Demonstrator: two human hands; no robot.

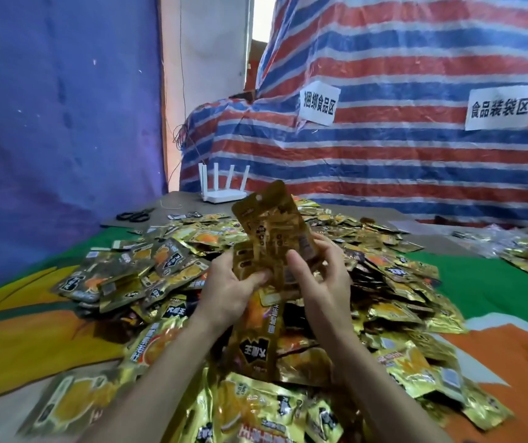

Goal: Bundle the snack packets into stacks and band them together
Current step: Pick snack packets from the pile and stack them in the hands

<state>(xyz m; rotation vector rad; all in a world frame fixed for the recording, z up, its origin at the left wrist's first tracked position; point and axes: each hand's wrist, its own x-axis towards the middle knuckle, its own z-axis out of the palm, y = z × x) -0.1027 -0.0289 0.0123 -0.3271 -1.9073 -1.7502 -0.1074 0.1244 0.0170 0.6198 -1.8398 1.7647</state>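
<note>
Gold foil snack packets (256,407) lie heaped at the near edge, and both forearms reach out over that heap. Above its middle, the left hand (227,289) and right hand (320,279) share one small sheaf of gold packets (272,225). The left thumb is pinned across its lower face. The right thumb presses the front, with fingers (323,243) wrapped behind, so both hands are clamped on it. The sheaf's long axis stands up and leans away from the palms, hang-hole ends on top. The tops fan apart, so I'd say squaring them level comes next, and neither hand is free for a band. Under the heap, a green and orange cloth (495,282) covers the table. Beyond the heap sit black scissors (134,215) and a white four-antenna router (224,193). Farther back is a red, white and blue striped tarpaulin (416,148) carrying two paper signs (319,103), and a blue sheet (58,123) hangs left of the heap.
</note>
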